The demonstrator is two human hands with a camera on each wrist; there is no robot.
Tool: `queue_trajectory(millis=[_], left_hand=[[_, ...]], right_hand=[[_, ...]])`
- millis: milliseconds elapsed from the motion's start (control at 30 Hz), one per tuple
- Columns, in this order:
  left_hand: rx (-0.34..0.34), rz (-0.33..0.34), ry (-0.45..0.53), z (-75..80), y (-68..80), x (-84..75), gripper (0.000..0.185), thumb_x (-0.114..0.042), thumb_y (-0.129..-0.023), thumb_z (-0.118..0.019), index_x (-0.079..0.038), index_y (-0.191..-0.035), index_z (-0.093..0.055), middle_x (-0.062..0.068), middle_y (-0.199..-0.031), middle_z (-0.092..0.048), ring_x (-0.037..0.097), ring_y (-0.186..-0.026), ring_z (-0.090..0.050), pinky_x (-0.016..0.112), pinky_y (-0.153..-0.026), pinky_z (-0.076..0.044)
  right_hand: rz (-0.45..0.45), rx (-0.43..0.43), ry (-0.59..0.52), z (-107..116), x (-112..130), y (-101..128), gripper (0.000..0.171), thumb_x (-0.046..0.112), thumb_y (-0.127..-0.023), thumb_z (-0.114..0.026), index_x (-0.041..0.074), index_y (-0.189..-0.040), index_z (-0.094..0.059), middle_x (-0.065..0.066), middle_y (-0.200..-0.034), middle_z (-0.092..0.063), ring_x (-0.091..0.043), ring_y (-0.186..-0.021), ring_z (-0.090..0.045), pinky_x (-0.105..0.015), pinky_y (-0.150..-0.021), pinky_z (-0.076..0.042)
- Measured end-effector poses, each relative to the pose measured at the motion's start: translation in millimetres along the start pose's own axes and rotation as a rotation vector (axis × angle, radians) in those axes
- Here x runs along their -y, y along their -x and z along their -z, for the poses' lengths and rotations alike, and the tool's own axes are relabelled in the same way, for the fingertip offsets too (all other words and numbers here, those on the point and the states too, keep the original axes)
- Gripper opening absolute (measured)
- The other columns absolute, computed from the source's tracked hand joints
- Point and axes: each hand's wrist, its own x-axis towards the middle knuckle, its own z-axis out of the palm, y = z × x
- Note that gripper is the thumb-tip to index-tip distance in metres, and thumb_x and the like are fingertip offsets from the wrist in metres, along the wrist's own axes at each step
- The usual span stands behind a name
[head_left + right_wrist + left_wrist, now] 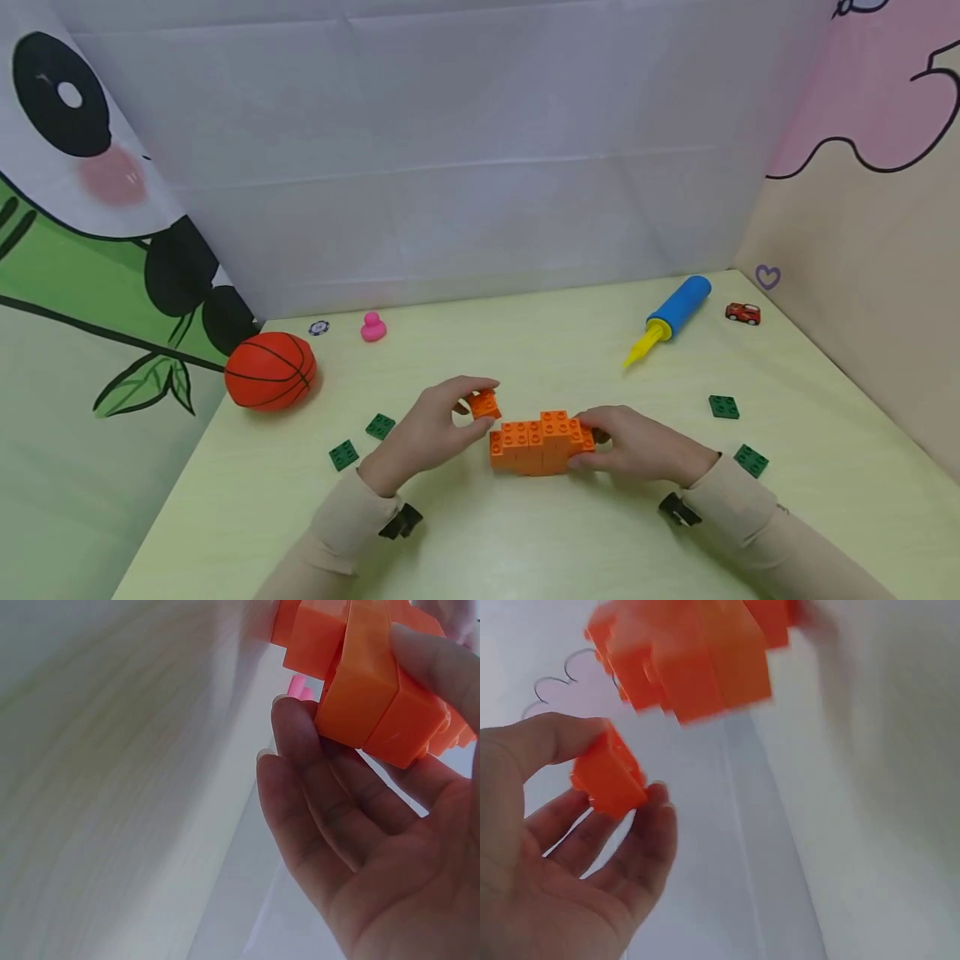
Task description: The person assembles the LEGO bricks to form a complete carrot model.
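An orange block structure stands on the pale yellow table near the front middle. My right hand grips its right end, fingers and thumb curled round the orange bricks. My left hand pinches a small orange brick between thumb and fingertips, just above and left of the structure's left end. In the left wrist view the small brick sits in the fingers below the blurred structure.
Green flat bricks lie at the left and right. An orange basketball, a pink duck, a blue and yellow pump and a red toy car sit farther back. Fabric walls enclose the table.
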Motion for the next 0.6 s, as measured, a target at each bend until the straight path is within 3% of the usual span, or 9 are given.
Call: queue_trajectory(millis=[133, 267, 433, 600], left_hand=[[0.018, -0.108, 0.081, -11.0, 0.6, -13.7, 0.044, -0.02, -0.092, -0.073, -0.014, -0.134, -0.061, -0.004, -0.123, -0.066, 0.011, -0.101, -0.06, 0.039, -0.089, -0.056], [0.05, -0.162, 0.111, -22.0, 0.2, -19.1, 0.043, -0.02, -0.093, -0.073, -0.011, -0.133, -0.062, 0.002, -0.127, -0.066, 0.013, -0.102, -0.062, 0.036, -0.09, -0.056], [0.064, -0.141, 0.132, -30.9, -1.1, -20.1, 0.042, -0.021, -0.093, -0.073, -0.014, -0.133, -0.063, -0.003, -0.128, -0.066, 0.01, -0.1, -0.061, 0.031, -0.088, -0.055], [0.095, -0.076, 0.163, -32.6, -1.7, -20.5, 0.044, -0.027, -0.094, -0.072, -0.017, -0.136, -0.062, -0.007, -0.13, -0.064, 0.01, -0.101, -0.06, 0.03, -0.088, -0.054]], right_hand=[[0.008, -0.003, 0.002, 0.3, -0.4, -0.3, 0.042, 0.045, -0.09, -0.072, 0.016, -0.119, -0.065, 0.013, -0.106, -0.064, -0.009, -0.094, -0.058, -0.035, -0.088, -0.053], [0.01, -0.002, -0.003, 0.4, -1.1, -0.8, 0.042, 0.046, -0.09, -0.071, 0.016, -0.119, -0.065, 0.014, -0.104, -0.064, -0.009, -0.093, -0.059, -0.034, -0.088, -0.053], [0.017, -0.002, -0.001, 0.3, -1.1, -0.5, 0.041, 0.046, -0.09, -0.071, 0.017, -0.119, -0.065, 0.015, -0.103, -0.064, -0.008, -0.092, -0.058, -0.035, -0.087, -0.053], [0.02, -0.001, 0.001, 0.4, -1.0, 0.0, 0.04, 0.047, -0.091, -0.071, 0.018, -0.118, -0.065, 0.015, -0.101, -0.064, -0.008, -0.091, -0.058, -0.035, -0.086, -0.053]])
